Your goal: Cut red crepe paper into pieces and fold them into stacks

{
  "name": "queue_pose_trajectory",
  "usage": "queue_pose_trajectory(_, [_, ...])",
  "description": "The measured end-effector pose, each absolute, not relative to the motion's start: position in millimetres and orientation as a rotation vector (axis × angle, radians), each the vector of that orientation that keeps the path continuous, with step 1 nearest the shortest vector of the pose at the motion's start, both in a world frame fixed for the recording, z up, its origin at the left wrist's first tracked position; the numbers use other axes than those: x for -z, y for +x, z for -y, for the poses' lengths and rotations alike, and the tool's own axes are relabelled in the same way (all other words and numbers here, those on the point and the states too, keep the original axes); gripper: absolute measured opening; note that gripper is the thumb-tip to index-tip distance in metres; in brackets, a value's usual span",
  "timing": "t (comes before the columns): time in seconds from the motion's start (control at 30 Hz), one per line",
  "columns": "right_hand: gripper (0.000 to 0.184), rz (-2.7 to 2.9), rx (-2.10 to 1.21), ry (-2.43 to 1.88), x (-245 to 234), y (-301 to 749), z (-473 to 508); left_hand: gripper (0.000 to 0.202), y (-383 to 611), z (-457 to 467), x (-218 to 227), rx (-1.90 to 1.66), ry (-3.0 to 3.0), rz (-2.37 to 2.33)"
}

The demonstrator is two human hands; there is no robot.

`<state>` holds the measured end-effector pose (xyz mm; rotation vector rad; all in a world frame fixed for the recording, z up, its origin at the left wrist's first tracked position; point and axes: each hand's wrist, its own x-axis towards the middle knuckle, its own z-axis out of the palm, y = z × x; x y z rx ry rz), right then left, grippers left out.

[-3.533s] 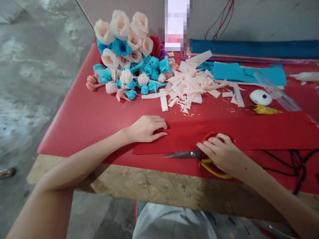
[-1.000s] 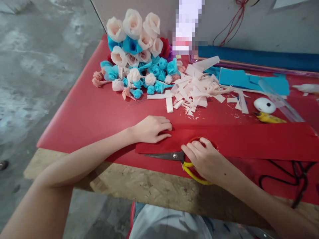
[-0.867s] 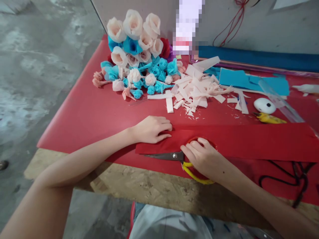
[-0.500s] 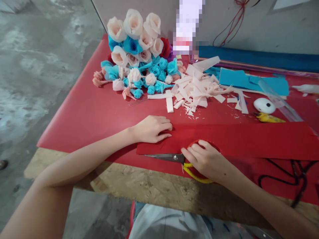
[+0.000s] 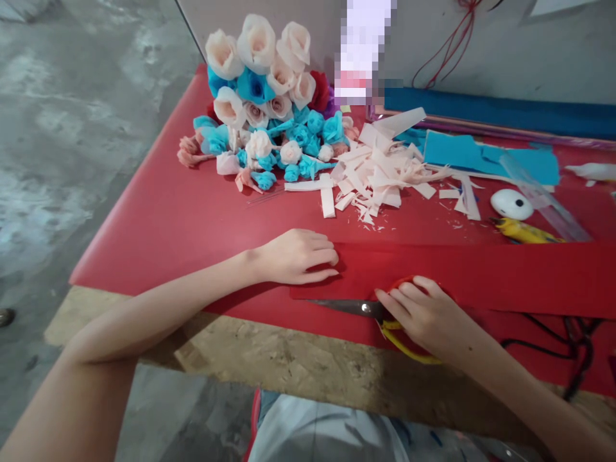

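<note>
A long strip of red crepe paper (image 5: 520, 276) lies along the front of the table. My left hand (image 5: 305, 256) rests on the strip near its left end, fingers bent downward and thumb apart, pressing rather than wrapping round it. My right hand (image 5: 426, 311) is closed on scissors (image 5: 409, 346) with yellow and red handles. The dark blades point left at the strip's front edge; the upper blade is partly hidden by the paper, so how far they part I cannot tell.
Behind lie paper flowers (image 5: 257, 90) in peach, blue and red, and a heap of pale paper scraps (image 5: 375, 163). Blue sheets (image 5: 462, 152), a white round object with a black dot (image 5: 512, 204) and a yellow tool (image 5: 527, 231) sit right. Black cords (image 5: 543, 350) lie near the front.
The red strip and the scissors in my right hand have shifted right. My left hand has moved slightly right and toward me.
</note>
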<state>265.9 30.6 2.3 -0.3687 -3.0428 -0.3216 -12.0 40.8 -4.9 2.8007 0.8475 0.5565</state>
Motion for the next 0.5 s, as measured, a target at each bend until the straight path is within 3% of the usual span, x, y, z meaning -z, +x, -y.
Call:
queue_pose_trajectory(0.27, [0.04, 3.115, 0.491, -0.549, -2, 285, -24, 0.024, -7, -42, 14, -0.373, 2.935, -0.832])
queue_pose_trajectory(0.5, [0.037, 3.146, 0.414, -0.533, 2, 276, -27, 0.026, -6, -42, 13, -0.39, 2.957, -0.841])
